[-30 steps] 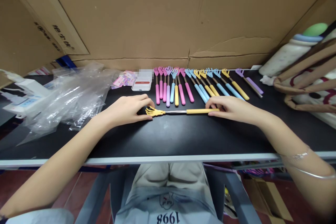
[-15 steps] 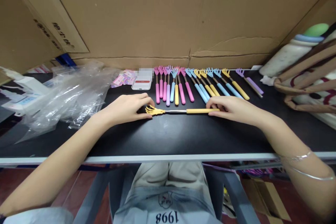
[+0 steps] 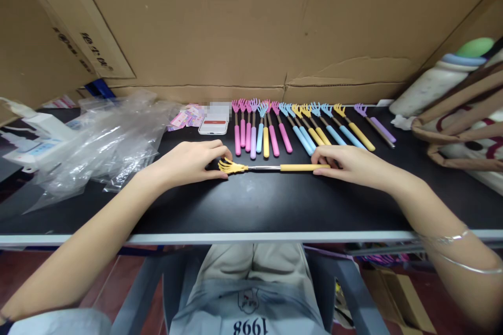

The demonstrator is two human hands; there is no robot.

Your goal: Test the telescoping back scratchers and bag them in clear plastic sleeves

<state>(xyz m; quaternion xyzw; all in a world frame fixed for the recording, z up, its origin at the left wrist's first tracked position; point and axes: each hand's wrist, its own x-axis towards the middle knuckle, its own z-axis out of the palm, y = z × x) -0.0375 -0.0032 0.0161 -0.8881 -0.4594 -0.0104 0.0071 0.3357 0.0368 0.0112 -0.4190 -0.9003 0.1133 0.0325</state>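
Observation:
A yellow back scratcher lies crosswise on the black table, its metal rod partly drawn out. My left hand pinches its claw end with thumb and fingers. My right hand grips the yellow handle end. Behind them lies a row of several scratchers with pink, blue, yellow and purple handles, claws pointing toward the cardboard wall.
Crumpled clear plastic bags lie at the left beside a white device. A white phone and small pink cards sit behind my left hand. A tote bag and a bottle stand at the right. Cardboard walls the back.

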